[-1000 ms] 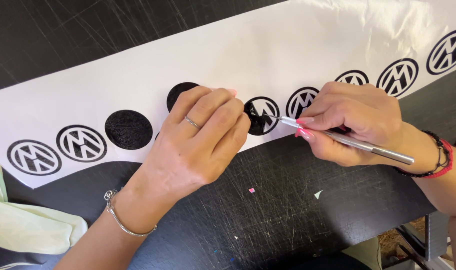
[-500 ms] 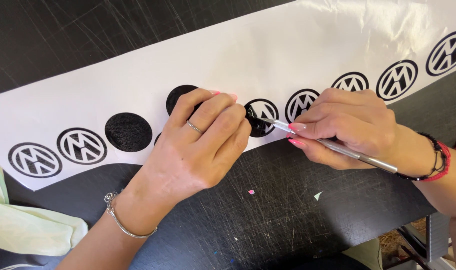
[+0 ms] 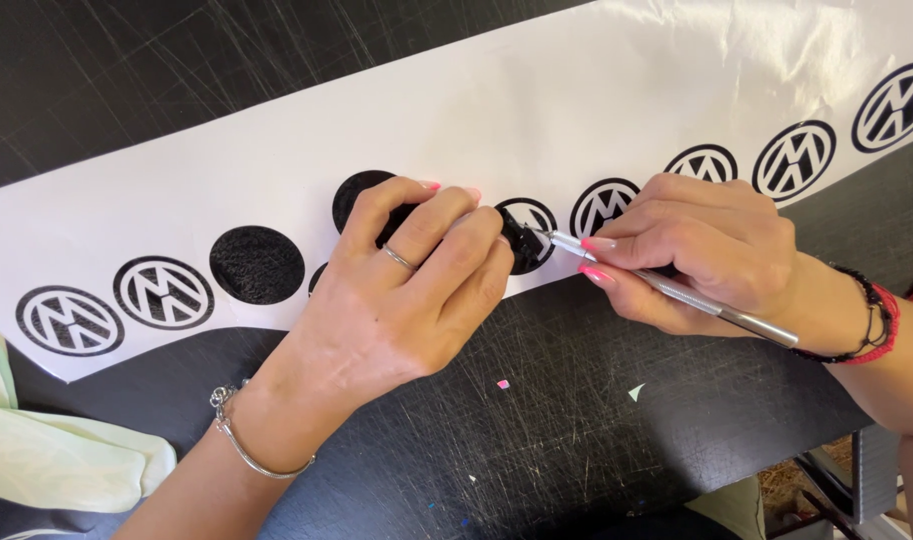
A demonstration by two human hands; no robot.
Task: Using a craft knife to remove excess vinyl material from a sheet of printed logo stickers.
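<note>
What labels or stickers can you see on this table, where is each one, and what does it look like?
White backing sheet: a long glossy strip slanting across the scratched black table.
Finished round emblem stickers: black and white rings, two far left, several far right.
Solid black discs: left of centre.
Emblem sticker being picked: centre, between the left hand and the right hand, which holds a thin metal tool.

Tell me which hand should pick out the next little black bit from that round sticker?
Probably the right hand. It grips the metal tool, and the tip sits on the round sticker. The left hand lies flat, its fingers pressing the white sheet beside that sticker.
</note>
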